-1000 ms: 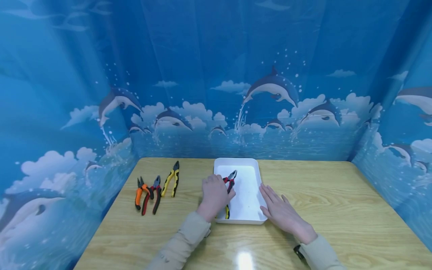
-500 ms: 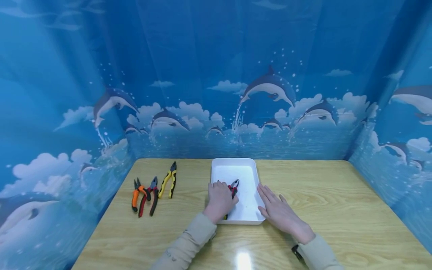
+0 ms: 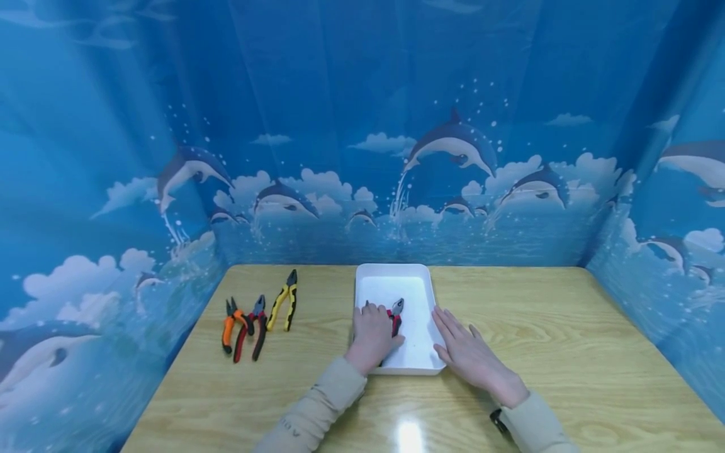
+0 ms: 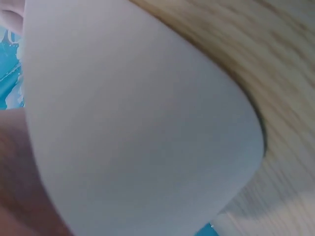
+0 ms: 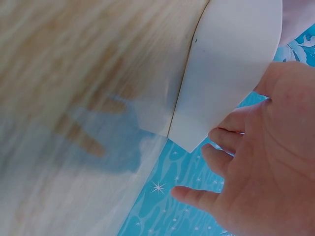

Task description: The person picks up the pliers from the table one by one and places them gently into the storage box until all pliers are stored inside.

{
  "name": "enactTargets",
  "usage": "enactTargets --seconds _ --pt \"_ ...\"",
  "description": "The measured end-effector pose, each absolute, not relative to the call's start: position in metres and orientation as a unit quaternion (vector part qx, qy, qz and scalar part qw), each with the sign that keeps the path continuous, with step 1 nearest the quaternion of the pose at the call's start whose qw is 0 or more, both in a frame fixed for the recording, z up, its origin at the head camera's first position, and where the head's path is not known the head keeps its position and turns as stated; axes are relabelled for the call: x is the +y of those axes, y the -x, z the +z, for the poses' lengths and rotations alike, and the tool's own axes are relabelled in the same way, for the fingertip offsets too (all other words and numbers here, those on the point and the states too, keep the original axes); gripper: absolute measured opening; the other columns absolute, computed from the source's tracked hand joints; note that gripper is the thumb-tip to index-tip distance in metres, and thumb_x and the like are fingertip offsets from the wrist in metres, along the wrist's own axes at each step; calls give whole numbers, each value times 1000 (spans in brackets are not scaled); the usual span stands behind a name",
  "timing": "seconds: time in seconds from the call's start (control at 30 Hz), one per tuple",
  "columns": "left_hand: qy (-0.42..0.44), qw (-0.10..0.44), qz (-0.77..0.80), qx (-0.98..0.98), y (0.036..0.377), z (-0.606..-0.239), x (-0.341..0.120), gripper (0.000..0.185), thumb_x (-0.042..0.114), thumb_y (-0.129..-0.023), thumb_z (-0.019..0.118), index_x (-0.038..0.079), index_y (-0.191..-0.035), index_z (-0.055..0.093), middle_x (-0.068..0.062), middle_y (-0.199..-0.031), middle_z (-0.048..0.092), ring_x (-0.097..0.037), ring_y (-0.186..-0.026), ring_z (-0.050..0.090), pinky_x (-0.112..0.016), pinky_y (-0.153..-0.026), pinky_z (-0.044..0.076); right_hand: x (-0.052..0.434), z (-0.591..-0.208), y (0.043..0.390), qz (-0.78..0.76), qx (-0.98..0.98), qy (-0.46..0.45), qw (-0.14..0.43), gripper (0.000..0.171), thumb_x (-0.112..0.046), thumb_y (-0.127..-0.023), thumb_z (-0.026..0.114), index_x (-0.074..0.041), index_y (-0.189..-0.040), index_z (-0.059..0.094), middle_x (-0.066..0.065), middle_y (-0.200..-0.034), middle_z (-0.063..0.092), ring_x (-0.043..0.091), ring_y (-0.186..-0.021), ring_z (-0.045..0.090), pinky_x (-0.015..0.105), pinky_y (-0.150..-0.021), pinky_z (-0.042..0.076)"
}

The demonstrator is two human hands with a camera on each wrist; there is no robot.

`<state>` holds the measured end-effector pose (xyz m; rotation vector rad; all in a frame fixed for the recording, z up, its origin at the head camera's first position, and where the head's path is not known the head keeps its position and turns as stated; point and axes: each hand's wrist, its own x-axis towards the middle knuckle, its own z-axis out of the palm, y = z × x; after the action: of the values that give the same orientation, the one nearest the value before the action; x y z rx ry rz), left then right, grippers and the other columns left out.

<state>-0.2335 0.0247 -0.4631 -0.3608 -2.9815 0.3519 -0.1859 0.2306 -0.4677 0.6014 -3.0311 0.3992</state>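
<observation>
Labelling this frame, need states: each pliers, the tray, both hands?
red pliers: in the tray, jaws closed, under the left hand
white tray: on the table, holds only the red pliers
left hand: resting on the red pliers' handles
right hand: flat, fingers straight, against the tray's right side
three pliers: lying on the table left of the tray, untouched

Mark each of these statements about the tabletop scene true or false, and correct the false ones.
1. The left hand grips red-handled pliers inside the white tray. True.
2. The right hand holds yellow pliers. False: it lies flat and open beside the tray's right edge, holding nothing.
3. Three pliers lie on the table to the left of the tray. True: orange-handled pliers, red-and-black pliers and yellow pliers.
4. The tray is blue. False: it is white.
</observation>
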Motion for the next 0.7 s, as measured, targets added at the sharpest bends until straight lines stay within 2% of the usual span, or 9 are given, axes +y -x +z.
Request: enactTargets --seconds 0.07,0.13,0.2,0.27,0.43,0.57,0.63,0.7 --pt "131 64 124 -981 234 -463 23 64 67 -92 59 5 -106 69 -9 -94 68 -20 -87 66 -39 -89 53 231 -466 186 127 -973 -190 10 65 -26 -106 52 2 -158 25 18 -165 23 41 -150 26 72 -113 22" --pt "147 78 122 -978 234 -463 21 46 51 -98 61 6 -102 70 -9 -92 70 -19 -85 67 -39 -88 53 231 -465 186 126 -974 -188 7 65 -26 -106 52 2 -158 24 19 -165 23 41 -150 25 72 -113 22" --pt "163 86 117 -976 235 -462 20 29 35 -100 62 7 -100 71 -7 -89 70 -19 -83 68 -38 -86 53 231 -464 186 128 -974 -187 5 65 -26 -106 51 1 -158 24 18 -165 23 41 -150 25 72 -113 21" --pt "174 83 108 -975 234 -461 19 19 25 -97 64 7 -99 71 -6 -88 70 -18 -82 67 -38 -85 52 231 -464 186 129 -974 -188 6 65 -26 -106 51 1 -158 24 18 -165 23 42 -150 25 72 -113 21" --pt "181 73 72 -978 231 -458 20 25 33 -96 67 10 -86 72 -2 -78 70 -17 -74 67 -38 -78 49 231 -466 186 135 -972 -193 15 65 -25 -105 53 1 -158 26 19 -164 25 42 -149 27 72 -112 22" --pt "184 87 52 -978 228 -460 20 32 39 -92 71 13 -73 70 0 -70 69 -17 -67 67 -36 -71 47 232 -470 186 141 -969 -199 25 65 -27 -105 52 1 -158 26 19 -164 25 42 -149 28 73 -111 24" --pt "183 91 49 -978 228 -461 20 32 40 -91 73 13 -76 71 -1 -71 69 -18 -68 67 -36 -71 48 231 -470 186 141 -969 -200 27 65 -27 -105 52 1 -158 26 19 -164 25 42 -149 28 73 -111 24" --pt "181 87 49 -978 228 -461 21 31 41 -92 72 11 -85 72 -2 -78 70 -18 -75 68 -36 -74 49 231 -470 186 139 -970 -199 24 65 -27 -105 52 0 -158 26 19 -164 25 42 -149 28 73 -111 24"
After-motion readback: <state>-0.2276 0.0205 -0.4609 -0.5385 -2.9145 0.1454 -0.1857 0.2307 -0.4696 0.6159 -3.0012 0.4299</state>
